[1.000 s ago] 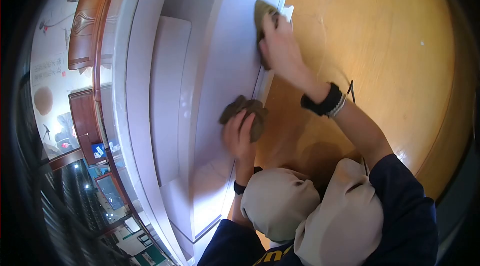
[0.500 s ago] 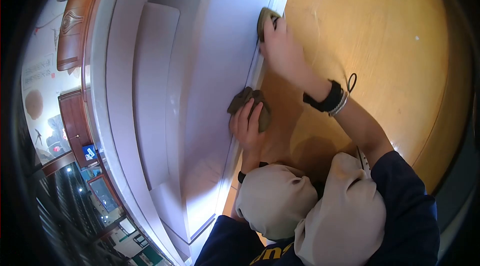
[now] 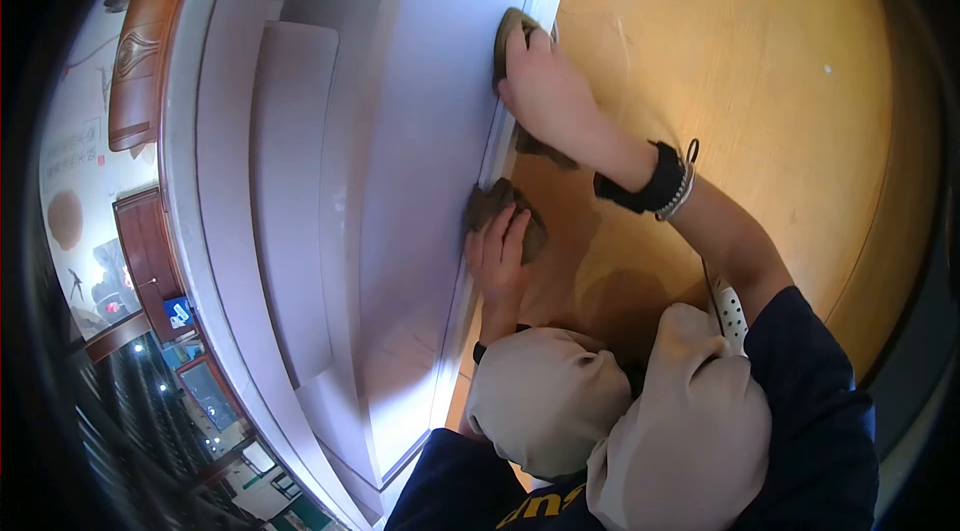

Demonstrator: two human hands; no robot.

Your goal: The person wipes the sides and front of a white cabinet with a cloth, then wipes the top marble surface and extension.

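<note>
My right hand (image 3: 550,86) grips an olive-brown cloth (image 3: 507,43), its fingers curled over it at the edge of a white panel (image 3: 425,131). A darker piece of cloth (image 3: 545,149) shows under that wrist. Lower along the same edge, my left hand (image 3: 497,251) has its fingers bent over another bunched brown cloth (image 3: 492,203), which touches the panel. The left thumb is hidden. Both wrists wear black bands, and a beaded bracelet (image 3: 680,193) sits on the right one.
A yellow wood-look floor (image 3: 740,51) spreads to the right. My bent knees in pale trousers (image 3: 550,391) are close below the hands. A small white piece (image 3: 547,9) stands behind the right hand. Brown wooden furniture (image 3: 150,56) appears at far left.
My right hand and its cloth have moved slightly left along the panel edge, uncovering cloth beneath the wrist. My left hand stays nearly in place. The view has shifted a little.
</note>
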